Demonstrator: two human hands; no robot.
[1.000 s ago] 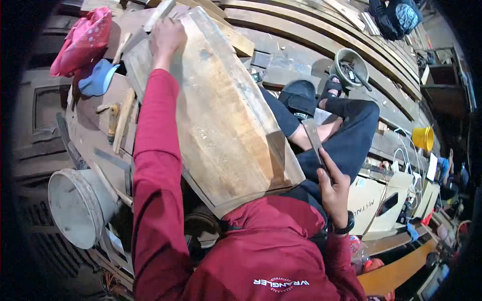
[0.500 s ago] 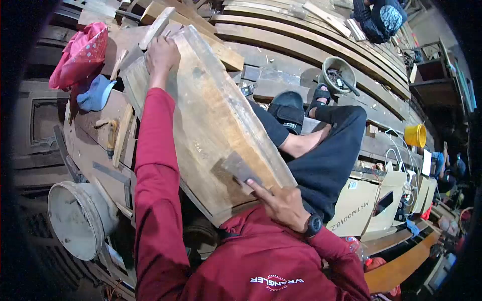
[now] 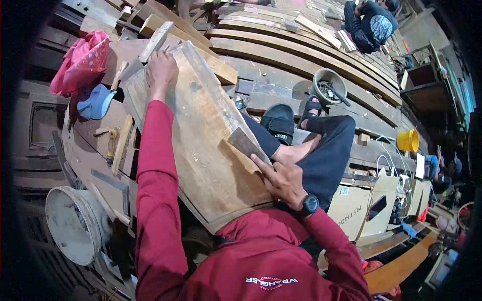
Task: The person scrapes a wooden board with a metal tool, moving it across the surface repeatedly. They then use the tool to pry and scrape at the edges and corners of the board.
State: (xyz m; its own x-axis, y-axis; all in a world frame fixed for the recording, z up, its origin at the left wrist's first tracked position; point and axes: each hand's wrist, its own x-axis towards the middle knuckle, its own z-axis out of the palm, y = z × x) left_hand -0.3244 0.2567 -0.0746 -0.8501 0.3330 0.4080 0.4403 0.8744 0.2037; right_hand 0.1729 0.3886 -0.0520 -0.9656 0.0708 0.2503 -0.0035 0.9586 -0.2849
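Note:
A worn wooden panel (image 3: pixel 201 135) slants from my lap to the upper left. At its far end my left hand (image 3: pixel 161 72) is closed, the fingers curled over the edge. A flat metal scraper (image 3: pixel 246 143) with a broad straight front edge is gripped in my right hand (image 3: pixel 286 180), index finger stretched along it. The scraper is over the panel's right side, casting a shadow on the wood below it. My palm hides its rear end.
A hammer (image 3: pixel 111 145) and a blue cap (image 3: pixel 96 101) lie left of the panel, near a pink cloth bag (image 3: pixel 83 60). A white bucket (image 3: pixel 75 226) stands at lower left. Beyond my feet are a tool bucket (image 3: pixel 329 83), long planks (image 3: pixel 301 55) and a seated person (image 3: pixel 374 25).
My right hand has moved up and to the right with the scraper, which now sits nearer the panel's right edge and is tilted. My left hand keeps its place at the far end.

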